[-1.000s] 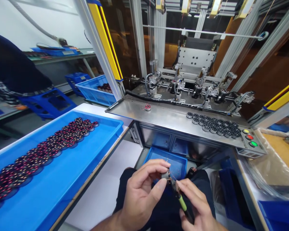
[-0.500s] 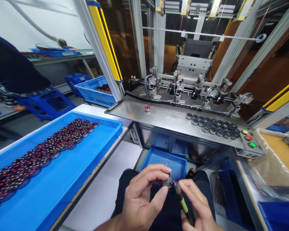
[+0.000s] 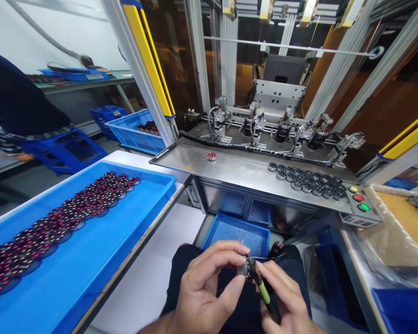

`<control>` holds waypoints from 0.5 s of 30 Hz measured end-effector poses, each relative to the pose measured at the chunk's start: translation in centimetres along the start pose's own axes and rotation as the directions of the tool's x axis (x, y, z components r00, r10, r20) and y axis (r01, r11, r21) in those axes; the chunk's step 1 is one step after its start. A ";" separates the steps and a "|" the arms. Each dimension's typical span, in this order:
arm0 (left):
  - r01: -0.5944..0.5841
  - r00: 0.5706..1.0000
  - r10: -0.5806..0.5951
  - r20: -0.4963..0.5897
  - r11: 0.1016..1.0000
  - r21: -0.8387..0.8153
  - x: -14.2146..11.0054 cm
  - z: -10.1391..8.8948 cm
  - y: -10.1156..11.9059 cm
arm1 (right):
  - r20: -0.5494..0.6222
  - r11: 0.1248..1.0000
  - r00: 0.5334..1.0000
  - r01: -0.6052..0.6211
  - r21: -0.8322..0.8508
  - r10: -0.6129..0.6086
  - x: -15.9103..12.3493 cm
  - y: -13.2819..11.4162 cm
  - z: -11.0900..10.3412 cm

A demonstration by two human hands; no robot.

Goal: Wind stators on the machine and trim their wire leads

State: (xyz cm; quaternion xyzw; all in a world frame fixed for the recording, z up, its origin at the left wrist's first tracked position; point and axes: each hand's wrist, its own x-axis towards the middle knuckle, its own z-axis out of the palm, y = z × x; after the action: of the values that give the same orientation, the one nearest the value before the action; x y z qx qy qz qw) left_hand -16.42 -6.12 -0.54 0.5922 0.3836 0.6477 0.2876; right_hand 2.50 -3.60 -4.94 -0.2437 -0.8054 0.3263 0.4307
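Note:
Between the thumb and fingers of my left hand [image 3: 212, 283] is a small motor stator [image 3: 242, 269], dark and round, partly covered by the fingertips. My right hand [image 3: 282, 292] is closed around cutting pliers [image 3: 265, 293] with black and green handles. Their jaws lie against the stator's right side. A thin copper wire [image 3: 259, 258] sticks out from the stator to the right, above the pliers. Both hands are over my lap.
At left, a blue tray [image 3: 139, 227] holds rows of red-wound stators [image 3: 73, 208]. One wound stator [image 3: 212, 156] sits on the metal ledge [image 3: 237, 169], with many dark unwound stators [image 3: 306, 180] to its right. Behind stands a winding machine [image 3: 278, 102]. A blue bin [image 3: 216, 232] lies below; a seated person [image 3: 24, 97] is at far left.
The plier jaws have moved up against the stator and turned. A copper wire now stretches out to the right from it. My left hand has hardly moved.

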 end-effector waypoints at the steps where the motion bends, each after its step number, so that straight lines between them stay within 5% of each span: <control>1: -0.001 1.000 0.001 0.000 1.000 0.002 0.0 0.0 0.0 | -0.003 1.000 1.000 -0.002 -0.005 0.002 -0.1 0.0 0.0; 6: 0.011 1.000 -0.011 0.013 1.000 0.003 -0.1 0.1 -0.3 | -0.007 0.998 0.999 -0.041 -0.056 0.041 -1.2 0.4 -0.3; 9: 0.024 0.999 -0.025 0.034 1.000 0.013 -0.2 -0.4 -0.8 | -0.052 0.984 0.984 -0.175 -0.046 0.172 -2.0 0.7 -0.4; 15: -0.235 0.960 0.213 0.179 0.966 0.110 -0.2 -1.7 -2.0 | 0.074 0.820 0.848 -0.527 0.224 0.525 -1.7 0.9 -1.3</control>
State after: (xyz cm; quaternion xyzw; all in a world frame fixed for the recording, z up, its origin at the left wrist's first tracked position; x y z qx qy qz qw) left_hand -18.28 -5.43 -2.36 0.7011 0.3302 0.5981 0.2039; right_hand 4.61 -3.76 -5.97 -0.4016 -0.6642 0.5269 0.3462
